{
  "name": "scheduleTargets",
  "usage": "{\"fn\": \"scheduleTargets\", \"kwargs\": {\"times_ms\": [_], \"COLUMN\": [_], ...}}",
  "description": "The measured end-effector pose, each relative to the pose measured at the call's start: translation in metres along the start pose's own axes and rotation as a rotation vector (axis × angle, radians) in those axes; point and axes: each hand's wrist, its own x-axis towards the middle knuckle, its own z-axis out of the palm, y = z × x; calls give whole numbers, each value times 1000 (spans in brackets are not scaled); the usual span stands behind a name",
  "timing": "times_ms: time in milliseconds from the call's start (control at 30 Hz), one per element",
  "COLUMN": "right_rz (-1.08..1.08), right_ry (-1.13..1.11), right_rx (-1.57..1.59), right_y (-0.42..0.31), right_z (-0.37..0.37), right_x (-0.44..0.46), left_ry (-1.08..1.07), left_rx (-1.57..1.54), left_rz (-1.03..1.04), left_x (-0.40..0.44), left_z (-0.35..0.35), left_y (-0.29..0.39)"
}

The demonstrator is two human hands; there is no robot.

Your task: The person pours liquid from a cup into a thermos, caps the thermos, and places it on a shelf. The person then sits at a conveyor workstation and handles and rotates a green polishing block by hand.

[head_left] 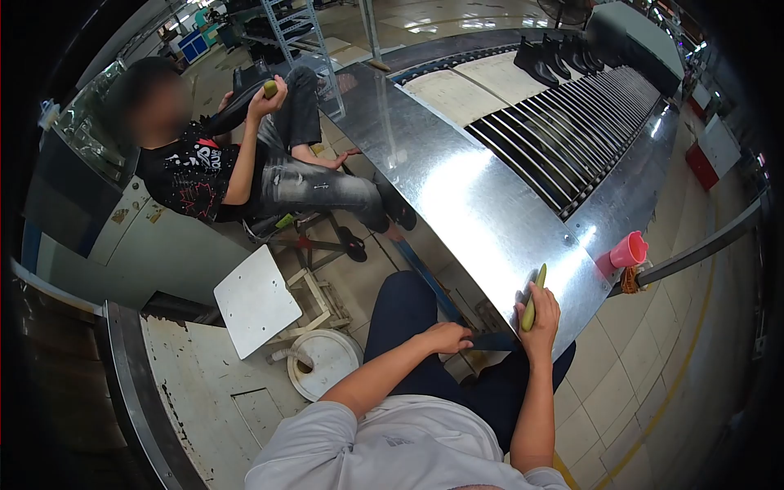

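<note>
My right hand (541, 317) is at the near edge of the metal table (457, 184), its fingers wrapped round a long yellow-green stick (535, 300). The stick is tilted upward, and its exact kind does not show. Over my lap, my left hand (447, 337) has its fingers curled in, close to a dark blue bar (494, 341) under the table edge. Whatever those fingers hold, if anything, is hidden.
A pink cup (629, 250) is fixed at the table's right corner. Several black shoes (535, 61) stand beyond a roller conveyor (572, 131). To the left sits a co-worker (220, 171) holding a black shoe (233, 110). A white stool (257, 300) and lidded bucket (327, 363) are near my left.
</note>
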Motion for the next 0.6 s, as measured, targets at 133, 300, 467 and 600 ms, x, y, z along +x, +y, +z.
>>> {"fn": "scheduleTargets", "kwargs": {"times_ms": [133, 300, 467, 600], "right_rz": [4, 9, -5, -9], "right_ry": [-8, -7, -9, -12], "right_rx": [2, 7, 4, 10], "right_y": [1, 1, 1, 2], "right_z": [0, -1, -1, -1], "right_x": [0, -1, 0, -1], "left_ry": [-25, -29, 1, -49], "left_rx": [43, 16, 41, 87], "left_rz": [-67, -66, -33, -90], "left_x": [7, 10, 12, 13], "left_z": [4, 8, 12, 9], "left_y": [-11, -16, -22, -22]}}
